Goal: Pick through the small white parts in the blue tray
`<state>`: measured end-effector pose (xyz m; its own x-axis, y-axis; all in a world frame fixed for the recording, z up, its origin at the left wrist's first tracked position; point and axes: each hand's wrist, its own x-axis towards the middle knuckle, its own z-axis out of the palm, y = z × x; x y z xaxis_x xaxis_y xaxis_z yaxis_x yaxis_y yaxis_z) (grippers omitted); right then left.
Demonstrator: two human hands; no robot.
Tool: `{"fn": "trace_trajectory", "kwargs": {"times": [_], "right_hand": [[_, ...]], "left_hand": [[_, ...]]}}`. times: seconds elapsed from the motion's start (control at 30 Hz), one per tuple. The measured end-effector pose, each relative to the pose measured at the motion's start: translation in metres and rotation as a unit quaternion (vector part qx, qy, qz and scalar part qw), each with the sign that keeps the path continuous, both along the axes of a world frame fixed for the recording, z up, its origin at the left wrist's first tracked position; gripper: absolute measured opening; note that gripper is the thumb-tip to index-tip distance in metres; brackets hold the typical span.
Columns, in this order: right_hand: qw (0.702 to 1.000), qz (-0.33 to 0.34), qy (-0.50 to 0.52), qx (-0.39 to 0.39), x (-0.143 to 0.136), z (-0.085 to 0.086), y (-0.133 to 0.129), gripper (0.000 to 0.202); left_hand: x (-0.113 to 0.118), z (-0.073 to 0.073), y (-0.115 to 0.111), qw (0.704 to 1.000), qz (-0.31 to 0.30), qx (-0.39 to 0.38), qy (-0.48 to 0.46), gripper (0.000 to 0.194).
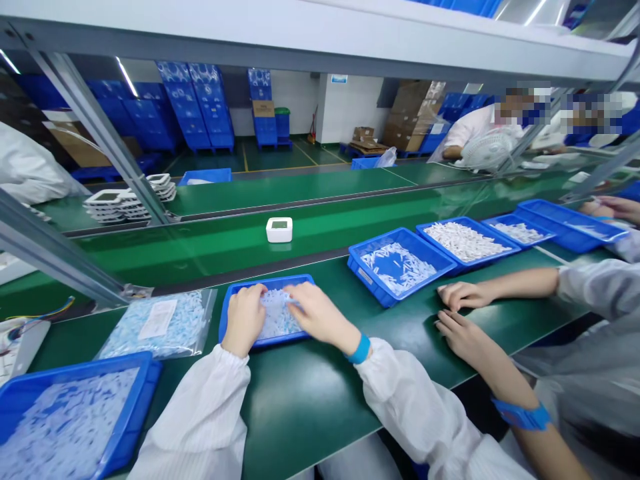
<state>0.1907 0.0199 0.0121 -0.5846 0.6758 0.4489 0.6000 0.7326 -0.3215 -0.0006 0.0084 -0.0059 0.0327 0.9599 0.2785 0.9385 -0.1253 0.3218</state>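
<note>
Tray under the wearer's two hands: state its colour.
The tray is blue, best seen in the head view.

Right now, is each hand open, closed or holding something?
Left hand: curled over the blue tray; grip cannot be told.
Right hand: bent over the same tray; grip cannot be told.

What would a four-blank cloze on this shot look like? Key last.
The left hand and right hand are at a tray coloured ____.
The camera wearer's wristband shows by the ____ hand.
In the picture, the clear bag lies to that tray's ____.
The white device stands on a surface coloured ____.
Key: blue; right; left; green.
</note>
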Motion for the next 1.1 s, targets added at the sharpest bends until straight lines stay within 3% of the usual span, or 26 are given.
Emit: {"fn": "trace_trajectory", "kwargs": {"times": [0.03,0.13,0.37,0.57,0.87,1.1], "right_hand": [[0.999,0.014,-0.044,-0.006,-0.008,-0.004,-0.005,0.022],[0.992,-0.031,-0.125,-0.011,-0.021,-0.011,-0.004,0.014],[0.971,-0.048,-0.23,-0.038,-0.04,-0.008,0.028,0.016],[0.977,-0.045,-0.204,-0.028,-0.04,-0.013,0.029,0.016],[0.993,-0.098,-0.059,-0.03,-0.037,-0.007,0.027,0.016],[0.996,-0.073,0.002,-0.044,-0.033,-0.01,0.029,0.013]], "left_hand": [[0.0,-0.002,0.0,1.0,-0.003,-0.019,0.023,0.039],[-0.001,-0.007,-0.001,0.997,-0.009,-0.041,0.068,0.037],[0.001,-0.001,-0.003,0.997,0.004,-0.033,0.068,0.024],[0.003,0.0,-0.002,0.997,0.008,-0.034,0.065,0.021],[0.003,-0.004,-0.002,0.997,0.021,-0.037,0.061,0.028],[0.001,0.004,-0.003,0.998,0.029,0.043,0.02,0.033]]}}
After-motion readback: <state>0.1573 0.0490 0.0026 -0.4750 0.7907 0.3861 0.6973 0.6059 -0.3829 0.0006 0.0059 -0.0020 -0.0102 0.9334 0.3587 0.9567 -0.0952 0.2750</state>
